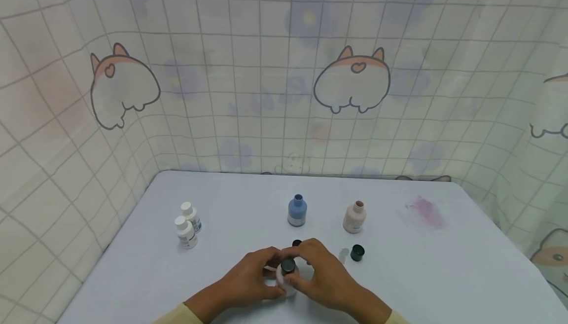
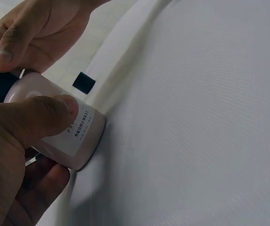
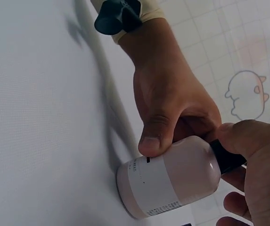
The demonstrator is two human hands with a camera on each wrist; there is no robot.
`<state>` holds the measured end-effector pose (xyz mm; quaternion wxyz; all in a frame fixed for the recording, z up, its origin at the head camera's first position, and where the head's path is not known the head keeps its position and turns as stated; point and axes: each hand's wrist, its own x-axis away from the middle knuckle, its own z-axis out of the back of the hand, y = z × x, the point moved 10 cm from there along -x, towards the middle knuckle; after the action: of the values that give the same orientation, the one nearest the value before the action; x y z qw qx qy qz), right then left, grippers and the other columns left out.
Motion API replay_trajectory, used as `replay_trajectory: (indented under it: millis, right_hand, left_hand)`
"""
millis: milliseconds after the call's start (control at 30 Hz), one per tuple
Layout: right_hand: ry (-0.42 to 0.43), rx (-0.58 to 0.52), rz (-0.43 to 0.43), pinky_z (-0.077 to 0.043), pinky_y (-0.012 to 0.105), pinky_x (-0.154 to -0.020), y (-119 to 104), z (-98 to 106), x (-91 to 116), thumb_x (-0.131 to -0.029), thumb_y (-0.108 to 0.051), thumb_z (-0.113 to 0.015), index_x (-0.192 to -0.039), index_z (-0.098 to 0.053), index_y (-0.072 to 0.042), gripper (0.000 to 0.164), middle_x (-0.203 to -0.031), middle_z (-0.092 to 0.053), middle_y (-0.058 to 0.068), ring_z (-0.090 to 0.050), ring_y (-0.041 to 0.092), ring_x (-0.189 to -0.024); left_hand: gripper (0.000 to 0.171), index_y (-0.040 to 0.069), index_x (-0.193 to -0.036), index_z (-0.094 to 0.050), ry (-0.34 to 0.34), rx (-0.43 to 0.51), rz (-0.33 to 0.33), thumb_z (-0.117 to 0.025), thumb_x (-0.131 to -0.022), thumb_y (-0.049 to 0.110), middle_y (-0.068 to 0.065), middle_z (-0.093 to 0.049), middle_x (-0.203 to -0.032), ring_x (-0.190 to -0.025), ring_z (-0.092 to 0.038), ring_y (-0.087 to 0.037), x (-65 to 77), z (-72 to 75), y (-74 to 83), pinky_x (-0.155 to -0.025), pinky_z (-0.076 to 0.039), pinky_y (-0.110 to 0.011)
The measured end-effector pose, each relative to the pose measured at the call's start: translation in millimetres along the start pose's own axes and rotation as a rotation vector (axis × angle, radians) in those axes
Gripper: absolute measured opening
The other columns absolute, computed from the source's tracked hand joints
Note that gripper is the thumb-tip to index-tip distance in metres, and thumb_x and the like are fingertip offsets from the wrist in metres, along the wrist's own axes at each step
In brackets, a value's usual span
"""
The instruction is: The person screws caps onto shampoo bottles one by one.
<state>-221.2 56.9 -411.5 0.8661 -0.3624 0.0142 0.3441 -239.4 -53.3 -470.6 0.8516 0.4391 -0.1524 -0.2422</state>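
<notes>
A pale pink bottle (image 3: 172, 176) with a white label stands in front of me, a black cap (image 1: 288, 265) on its neck. My left hand (image 1: 250, 278) grips the bottle's body, thumb on one side and fingers round the other. With thumb and fingers, my right hand (image 1: 326, 279) pinches the black cap at the top. In the left wrist view, the left thumb lies across the label of the bottle (image 2: 85, 127). Part of the body is hidden behind the fingers in the head view.
An uncapped blue bottle (image 1: 297, 211) and an uncapped pale pink bottle (image 1: 354, 219) stand farther back. A loose black cap (image 1: 357, 252) lies right of my hands; another dark cap (image 1: 297, 242) shows just behind them. Two white-capped bottles (image 1: 186, 234) stand left. A pink stain (image 1: 427, 211) marks the right side.
</notes>
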Motion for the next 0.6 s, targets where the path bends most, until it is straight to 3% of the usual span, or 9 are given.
replay_trajectory:
  millis: [333,600]
  right_hand:
    - [0.006,-0.024,-0.027,-0.05,0.028,-0.078,5,8,3,-0.087,-0.044,-0.064,-0.129,-0.046,-0.034,0.048,-0.126,-0.046,-0.015,-0.052,0.012,-0.1]
    - [-0.005,-0.014,-0.057,-0.051,0.031,-0.081,10,12,5,-0.087,-0.043,-0.063,-0.126,-0.049,-0.029,0.044,-0.123,-0.048,-0.016,-0.048,0.006,-0.108]
  left_hand:
    - [0.053,0.032,-0.112,-0.054,0.024,0.017,0.018,-0.084,-0.068,0.034,0.018,-0.057,-0.108,-0.101,-0.057,-0.001,1.0,5.6,-4.7,-0.087,-0.048,-0.02]
    - [0.056,0.028,-0.115,-0.054,0.049,0.041,0.018,-0.083,-0.068,0.038,0.014,-0.057,-0.111,-0.102,-0.058,-0.004,1.9,14.1,-6.5,-0.088,-0.049,-0.024]
